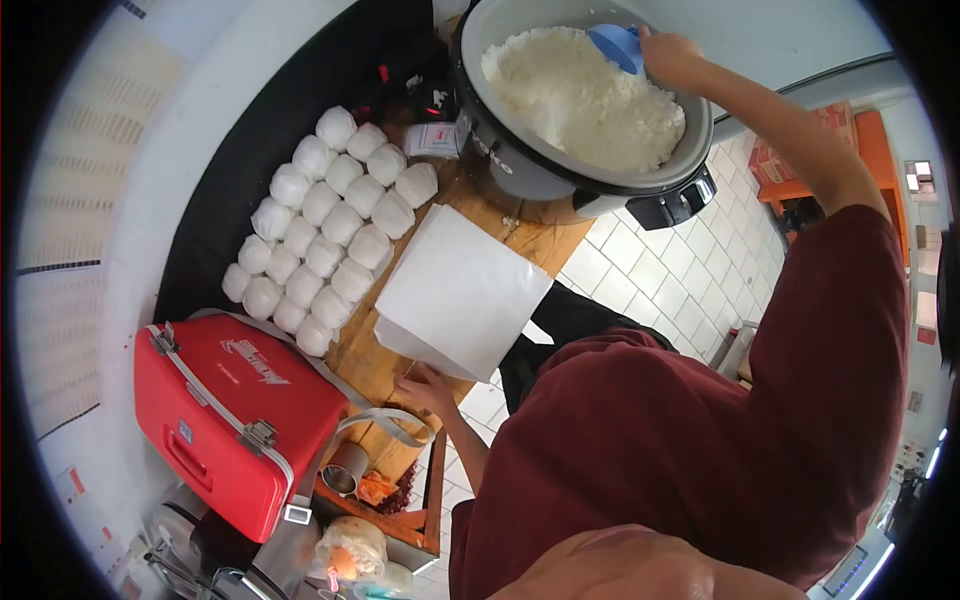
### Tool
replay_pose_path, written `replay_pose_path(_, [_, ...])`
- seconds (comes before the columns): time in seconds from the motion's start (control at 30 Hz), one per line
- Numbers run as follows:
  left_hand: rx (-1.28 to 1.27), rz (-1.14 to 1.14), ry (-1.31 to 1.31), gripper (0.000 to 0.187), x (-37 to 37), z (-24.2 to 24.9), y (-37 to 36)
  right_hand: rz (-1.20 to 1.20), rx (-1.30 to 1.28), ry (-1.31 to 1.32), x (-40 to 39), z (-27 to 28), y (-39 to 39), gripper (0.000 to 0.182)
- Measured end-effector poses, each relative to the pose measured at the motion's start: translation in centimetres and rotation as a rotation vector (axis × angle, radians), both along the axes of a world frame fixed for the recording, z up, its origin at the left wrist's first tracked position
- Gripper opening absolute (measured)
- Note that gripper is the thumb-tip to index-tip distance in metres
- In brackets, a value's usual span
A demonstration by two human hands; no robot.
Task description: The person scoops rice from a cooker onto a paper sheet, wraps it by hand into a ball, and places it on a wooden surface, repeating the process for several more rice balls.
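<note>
My right hand grips a blue scoop, which rests at the edge of the white rice inside a large rice cooker. My left hand is on the wooden table, beside the near edge of a stack of white paper sheets. Its fingers are apart and hold nothing. Left of the paper, several white wrapped bundles sit in close rows.
A red cooler box with a grey strap stands at the lower left. Near it are a metal cup and a plastic bag. A small packet lies by the cooker. White floor tiles show to the right.
</note>
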State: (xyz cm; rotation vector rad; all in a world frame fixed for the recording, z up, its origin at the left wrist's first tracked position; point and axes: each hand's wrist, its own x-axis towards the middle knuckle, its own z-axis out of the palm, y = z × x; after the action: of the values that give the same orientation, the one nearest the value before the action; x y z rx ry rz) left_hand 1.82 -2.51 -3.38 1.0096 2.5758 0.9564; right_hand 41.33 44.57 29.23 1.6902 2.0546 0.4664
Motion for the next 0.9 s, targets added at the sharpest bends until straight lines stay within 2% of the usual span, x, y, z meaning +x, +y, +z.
replay_pose_path(0.07, [0.017, 0.099, 0.143, 0.041, -0.4, -1.6, -0.7, 0.018, -0.018, -0.042, -1.9, -0.5, -1.1, 0.064])
replay_pose_path(0.13, [-0.027, 0.092, 0.231, 0.039, -0.3, -1.7, -0.7, 0.032, -0.039, -0.079, -3.7, -2.5, -2.0, 0.07])
replay_pose_path(0.17, [-0.059, 0.077, 0.324, 0.039, -0.4, -1.7, -0.7, 0.022, 0.04, -0.236, -4.4, -4.5, -2.6, 0.075])
replay_pose_path(0.2, [-0.074, 0.079, 0.318, 0.039, -0.3, -1.8, -0.6, 0.016, 0.121, -0.396, -4.9, -5.8, -3.0, 0.08])
replay_pose_path(0.33, [-0.033, 0.19, 0.201, 0.038, -0.2, -1.5, -0.4, 0.015, -0.056, -0.429, -6.2, -5.6, -1.3, 0.083])
replay_pose_path(0.4, [-0.032, 0.191, 0.258, 0.036, -0.2, -1.7, -0.5, 0.115, -0.153, -0.31, -3.5, -6.3, 1.4, 0.051])
replay_pose_path(0.5, [-0.016, 0.2, 0.251, 0.036, -0.2, -1.2, -0.4, 0.089, -0.237, -0.25, -4.8, -5.0, 1.5, 0.041])
replay_pose_path(0.53, [-0.02, 0.206, 0.23, 0.035, -0.1, -0.9, -0.2, 0.101, -0.231, -0.253, -4.3, -4.9, 2.0, 0.041])
replay_pose_path(0.6, [-0.002, 0.214, 0.234, 0.036, -0.3, -0.6, -0.1, 0.186, -0.39, -0.363, -3.5, -4.2, 3.3, 0.04])
replay_pose_path(0.73, [0.009, 0.219, 0.231, 0.035, -0.2, -0.7, -0.1, 0.224, -0.436, -0.361, -2.7, -4.6, 4.9, 0.04])
replay_pose_path(0.8, [0.019, 0.214, 0.263, 0.035, -0.3, -0.8, -0.1, 0.115, -0.545, -0.412, -3.4, -4.2, 4.9, 0.047])
replay_pose_path(0.9, [0.041, 0.192, 0.283, 0.034, -0.4, -0.7, 0.1, 0.09, -0.563, -0.337, -4.1, -3.4, 4.5, 0.043])
